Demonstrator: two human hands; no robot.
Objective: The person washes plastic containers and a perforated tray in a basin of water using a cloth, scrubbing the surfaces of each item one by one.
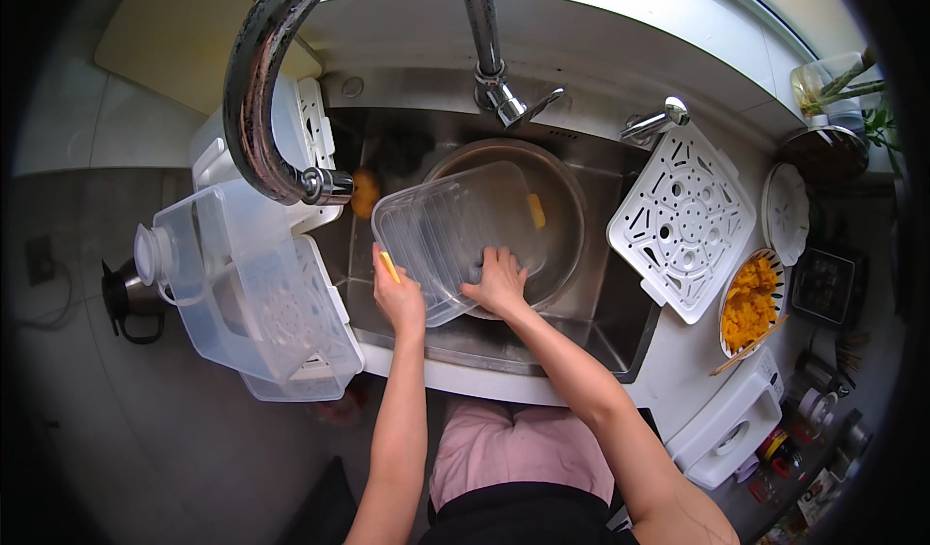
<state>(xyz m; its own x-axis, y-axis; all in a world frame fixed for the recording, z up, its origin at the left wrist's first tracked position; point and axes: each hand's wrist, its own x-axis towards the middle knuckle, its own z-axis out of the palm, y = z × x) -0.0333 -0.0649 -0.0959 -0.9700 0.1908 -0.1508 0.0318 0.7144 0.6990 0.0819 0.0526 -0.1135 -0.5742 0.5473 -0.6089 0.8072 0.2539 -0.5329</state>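
A clear plastic container (443, 218) is tilted over a round metal basin (574, 211) in the stainless steel sink. My left hand (399, 294) grips its near left edge, by a yellow clip (390, 267) on that side. Another yellow clip (536, 211) shows at the container's far right. My right hand (501, 280) reaches into the container, fingers spread against its near right part. Something greyish shows beside the thumb, too blurred to name, and what lies under the palm is hidden.
The curved faucet (254, 109) arches over the sink's left side, above an orange round object (365, 193). Clear plastic bins (240, 276) stack at the left rim. A white perforated tray (686, 221) lies at the right, near a bowl of orange food (752, 301) with chopsticks (748, 346).
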